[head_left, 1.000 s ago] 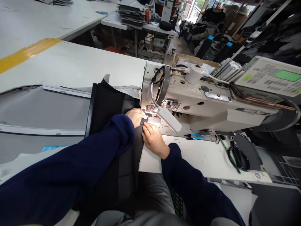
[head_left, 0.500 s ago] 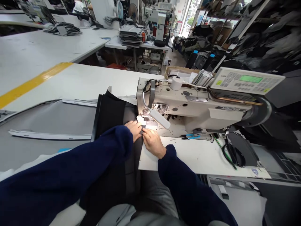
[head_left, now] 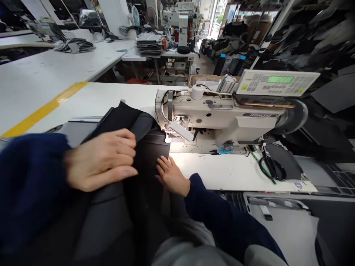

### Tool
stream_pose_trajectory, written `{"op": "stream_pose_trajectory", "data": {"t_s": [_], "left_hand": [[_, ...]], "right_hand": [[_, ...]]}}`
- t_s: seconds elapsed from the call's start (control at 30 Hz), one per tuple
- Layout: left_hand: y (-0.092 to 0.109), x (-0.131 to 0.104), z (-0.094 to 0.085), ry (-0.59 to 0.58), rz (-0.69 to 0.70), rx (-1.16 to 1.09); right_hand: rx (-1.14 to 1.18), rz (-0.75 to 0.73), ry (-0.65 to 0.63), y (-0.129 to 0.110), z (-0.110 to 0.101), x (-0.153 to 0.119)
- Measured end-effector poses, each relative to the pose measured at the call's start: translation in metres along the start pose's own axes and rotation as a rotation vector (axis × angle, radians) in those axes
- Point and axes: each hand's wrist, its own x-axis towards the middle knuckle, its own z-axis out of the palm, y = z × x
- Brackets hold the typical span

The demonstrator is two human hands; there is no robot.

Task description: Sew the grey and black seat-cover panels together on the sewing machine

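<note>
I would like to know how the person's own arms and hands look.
Both arms are in long, dark navy sleeves: the left sleeve, blurred, and the right sleeve, loosely creased. No marking is visible on them. The left hand and the right hand are bare, with no gloves.

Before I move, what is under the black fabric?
White table shows beside the black fabric, and grey trousers at its near edge; whatever lies directly beneath it is covered, so I can't tell.

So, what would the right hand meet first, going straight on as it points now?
The right hand would probably meet the black fabric, right at its fingertips; exact depth is unclear.
</note>
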Motion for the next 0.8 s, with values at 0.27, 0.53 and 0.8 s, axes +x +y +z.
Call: {"op": "stream_pose_trajectory", "data": {"t_s": [0.27, 0.53, 0.8], "left_hand": [[0.034, -0.011, -0.043, -0.092, -0.072, 0.105], [0.026, -0.002, -0.042, -0.115, -0.035, 0.154], [0.003, -0.017, -0.045, -0.092, 0.082, 0.330]], "right_hand": [[0.676, 0.222, -0.048, -0.049, 0.021, 0.056], [1.462, 0.748, -0.067, -0.060, 0.036, 0.103], [1.926, 1.019, 0.246, -0.082, -0.007, 0.044]]}}
